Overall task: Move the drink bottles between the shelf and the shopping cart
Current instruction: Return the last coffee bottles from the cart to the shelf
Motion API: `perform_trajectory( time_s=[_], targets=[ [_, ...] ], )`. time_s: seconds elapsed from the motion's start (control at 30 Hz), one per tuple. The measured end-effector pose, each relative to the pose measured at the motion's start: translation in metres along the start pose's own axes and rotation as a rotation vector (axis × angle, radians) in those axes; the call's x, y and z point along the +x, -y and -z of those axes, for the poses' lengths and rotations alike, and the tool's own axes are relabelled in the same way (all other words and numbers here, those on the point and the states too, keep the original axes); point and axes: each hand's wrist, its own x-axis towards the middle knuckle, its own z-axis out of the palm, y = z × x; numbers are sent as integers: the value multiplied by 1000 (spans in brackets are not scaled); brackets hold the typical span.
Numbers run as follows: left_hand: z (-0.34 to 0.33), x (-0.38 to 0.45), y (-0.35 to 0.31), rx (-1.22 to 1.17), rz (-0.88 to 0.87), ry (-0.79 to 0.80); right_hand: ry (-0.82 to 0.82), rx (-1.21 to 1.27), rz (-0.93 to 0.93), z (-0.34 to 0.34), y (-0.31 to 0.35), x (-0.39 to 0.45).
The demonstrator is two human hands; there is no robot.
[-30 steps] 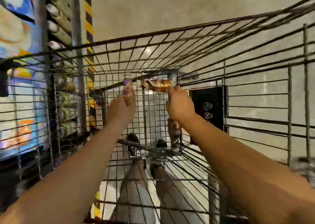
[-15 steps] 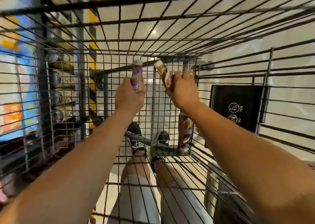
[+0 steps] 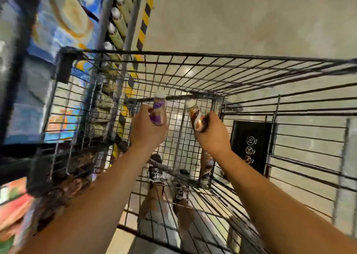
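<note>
While my left hand [image 3: 147, 130] grips the purple-labelled bottle [image 3: 158, 109] and my right hand [image 3: 211, 135] the brown-labelled bottle [image 3: 196, 117], both probably light, slick plastic, best held mid-body.

Both held bottles [image 3: 158, 109] [image 3: 197, 118] are inside the cart [image 3: 193, 55]; a third [image 3: 206, 166] stands below; shelf [image 3: 117, 21] left

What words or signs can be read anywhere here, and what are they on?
"YES", "NO", "NO", each beside a round pictogram: black plastic panel on the wire shopping cart.
Purple-labelled bottle, brown-labelled bottle, brown bottle lying in the cart: print too blurred.
Shelf posters: unreadable.
</note>
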Motion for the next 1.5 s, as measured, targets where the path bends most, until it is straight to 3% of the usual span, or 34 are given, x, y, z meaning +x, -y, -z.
perform_trajectory(
  time_s=[0.37, 0.73, 1.03, 1.5],
  targets=[
    [163, -155, -85, -429, -194, -285, -76, 348, 385, 124, 146, -137],
    [328, -320, -117, -468, -366, -795, -26, 579, 837, 209, 293, -295],
    [424, -447, -100, -446, -450, -1095, -4, 665, 1115, 216, 374, -409],
    [523, -617, -36, -337, -355, -1367, 332, 699, 1381, 177, 457, -569]
  ],
)
